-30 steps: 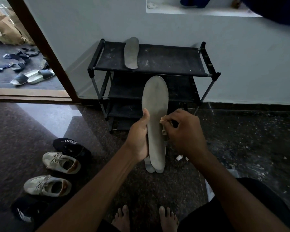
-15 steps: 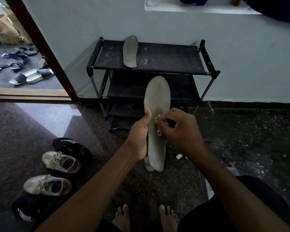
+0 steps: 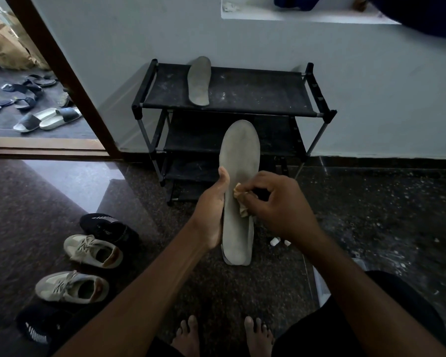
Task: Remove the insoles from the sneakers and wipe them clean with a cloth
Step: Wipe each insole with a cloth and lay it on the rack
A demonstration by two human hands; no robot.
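My left hand (image 3: 211, 212) grips a long grey insole (image 3: 238, 161) by its left edge and holds it upright in front of me; a second insole edge shows behind its lower end. My right hand (image 3: 276, 204) is closed on a small tan cloth (image 3: 241, 199) and presses it against the insole's middle. Another grey insole (image 3: 198, 81) lies on the top shelf of the black shoe rack (image 3: 263, 96). Two beige sneakers (image 3: 93, 249) (image 3: 71, 287) sit on the floor at the left, openings up.
Two black sneakers (image 3: 106, 228) (image 3: 36, 328) lie beside the beige pair. A doorway at the left opens onto slippers and sandals (image 3: 47, 118). Small white bits (image 3: 276, 240) lie on the dark stone floor. My bare feet (image 3: 188, 336) show at the bottom.
My right hand with the cloth has slid a little left across the insole, from its right edge toward its middle. The left hand keeps the same hold.
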